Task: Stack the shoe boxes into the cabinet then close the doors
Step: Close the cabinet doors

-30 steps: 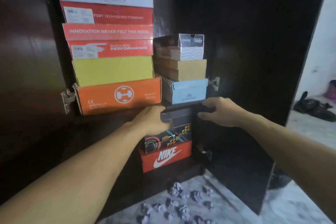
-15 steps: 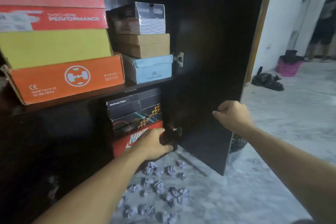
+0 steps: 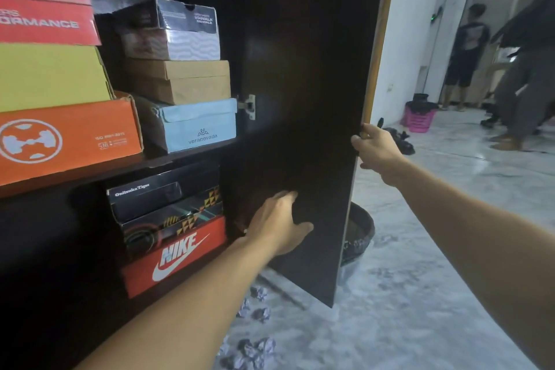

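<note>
Hands: right hand [image 3: 377, 149] grips cabinet door [image 3: 303, 117] edge; left hand [image 3: 280, 224], fingers straight, flat against door's inner face.

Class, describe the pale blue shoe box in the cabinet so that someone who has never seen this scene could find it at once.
Start at the open dark cabinet and find the shelf that divides it. On that shelf, to the right of the tall red, yellow and orange stack, stands a shorter pile of three boxes. The pale blue shoe box is at the bottom, under a plain brown box, and alone carries "veranevada" on its end.
</note>
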